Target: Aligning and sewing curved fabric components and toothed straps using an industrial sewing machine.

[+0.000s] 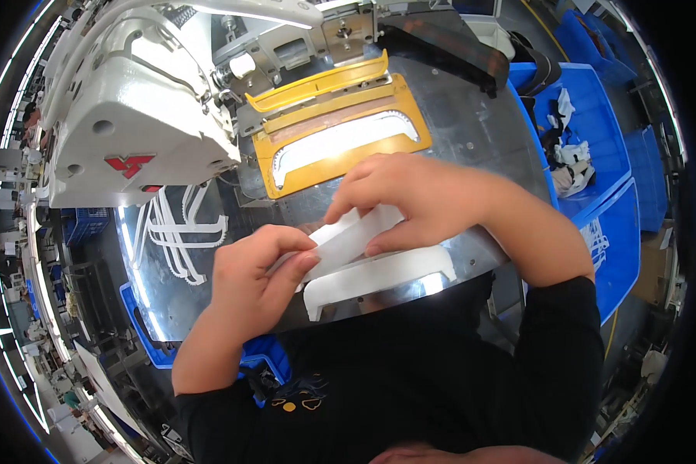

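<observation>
Between my two hands is a white fabric strip [343, 249], gripped at its left end by the thumb and fingers of my left hand [257, 267]. My right hand [406, 203] pinches the same strip farther right, thumb below and fingers above. Just in front of me, a curved white fabric piece [379, 277] lies near the metal table's front edge. Beyond my hands sits a yellow sewing template [345, 172] with a white piece showing in its curved slot. Its yellow flap [317, 82] is tilted up at the back.
A large white sewing machine head [139, 116] stands at the left. Beneath it, several narrow white strips [182, 232] lie loosely on the metal table [479, 139]. Blue bins [607, 116] at the right hold fabric pieces; another blue bin [151, 340] is below the table's left edge.
</observation>
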### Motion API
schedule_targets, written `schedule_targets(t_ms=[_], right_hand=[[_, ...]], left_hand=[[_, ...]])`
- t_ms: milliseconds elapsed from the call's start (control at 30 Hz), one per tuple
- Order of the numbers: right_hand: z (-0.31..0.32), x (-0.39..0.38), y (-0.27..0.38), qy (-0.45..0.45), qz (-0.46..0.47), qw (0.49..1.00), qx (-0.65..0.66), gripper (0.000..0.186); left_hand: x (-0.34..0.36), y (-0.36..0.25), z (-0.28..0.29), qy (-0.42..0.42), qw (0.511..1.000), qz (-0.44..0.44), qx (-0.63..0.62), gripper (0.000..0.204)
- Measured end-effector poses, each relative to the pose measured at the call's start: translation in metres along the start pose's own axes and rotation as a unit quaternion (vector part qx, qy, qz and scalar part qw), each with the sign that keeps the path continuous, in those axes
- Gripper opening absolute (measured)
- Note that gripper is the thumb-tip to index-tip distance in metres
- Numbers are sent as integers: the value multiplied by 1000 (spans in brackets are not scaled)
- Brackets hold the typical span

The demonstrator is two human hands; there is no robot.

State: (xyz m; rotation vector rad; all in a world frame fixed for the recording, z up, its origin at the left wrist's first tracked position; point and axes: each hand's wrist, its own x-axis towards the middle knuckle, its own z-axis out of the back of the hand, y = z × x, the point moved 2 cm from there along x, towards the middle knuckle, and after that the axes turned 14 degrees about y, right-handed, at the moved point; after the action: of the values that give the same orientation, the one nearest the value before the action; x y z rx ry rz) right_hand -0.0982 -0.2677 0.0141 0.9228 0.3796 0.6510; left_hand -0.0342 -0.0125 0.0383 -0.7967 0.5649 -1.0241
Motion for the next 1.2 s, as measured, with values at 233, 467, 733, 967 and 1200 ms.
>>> schedule_targets(t_ms=[233,467,733,967,1200], right_hand=[[32,-43,-18,1,-29,990,137,22],[37,-38,-30,-127,-206,946,216,33],[37,-27,-53,-245,-337,909,5,38],[36,-27,-57,-235,-367,900,-14,39],[37,-30,-58,-230,-362,903,12,36]], left_hand=[[-16,21,28,11,998,-55,-42,21],[9,43,15,-76,993,47,-75,26],[36,71,-3,-90,986,25,137,32],[39,75,1,-77,976,44,198,33],[34,74,5,-64,971,36,228,40]])
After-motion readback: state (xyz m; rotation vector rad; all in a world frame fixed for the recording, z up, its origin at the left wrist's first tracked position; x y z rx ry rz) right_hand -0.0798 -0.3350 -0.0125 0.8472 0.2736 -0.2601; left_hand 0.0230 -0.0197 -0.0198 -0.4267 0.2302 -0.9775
